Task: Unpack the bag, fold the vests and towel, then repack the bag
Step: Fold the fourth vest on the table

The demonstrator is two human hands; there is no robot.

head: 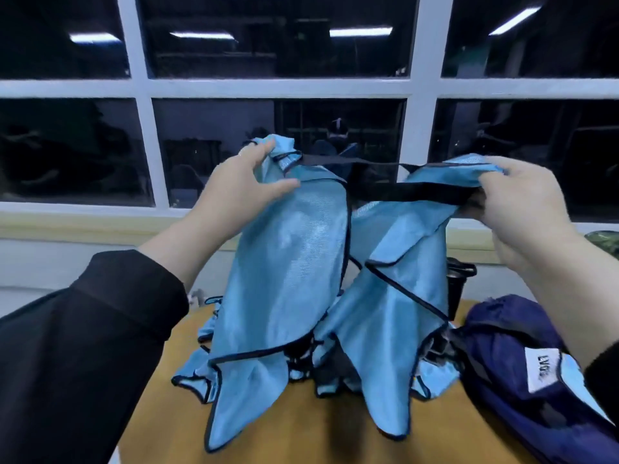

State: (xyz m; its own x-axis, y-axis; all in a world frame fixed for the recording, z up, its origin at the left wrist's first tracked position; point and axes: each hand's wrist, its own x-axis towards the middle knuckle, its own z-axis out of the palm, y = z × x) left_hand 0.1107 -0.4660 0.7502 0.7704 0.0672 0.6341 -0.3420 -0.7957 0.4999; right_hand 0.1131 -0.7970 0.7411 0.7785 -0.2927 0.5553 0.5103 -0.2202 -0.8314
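I hold a light blue mesh vest [288, 262] with dark trim up above the table, stretched between both hands. My left hand [241, 185] grips its left shoulder, thumb lying across the front of the fabric. My right hand [522, 199] pinches the right shoulder together with a black strap. The vest's lower ends hang down onto a heap of more blue vests [301, 366] on the table. A navy blue bag [522, 373] with a white label lies at the right. I see no towel.
The wooden table [321, 430] stands before a white-framed window [278, 88] with dark panes and a pale sill. A black object [457, 283] stands behind the vest at the table's back right. Camouflage fabric [606, 241] shows at the far right edge.
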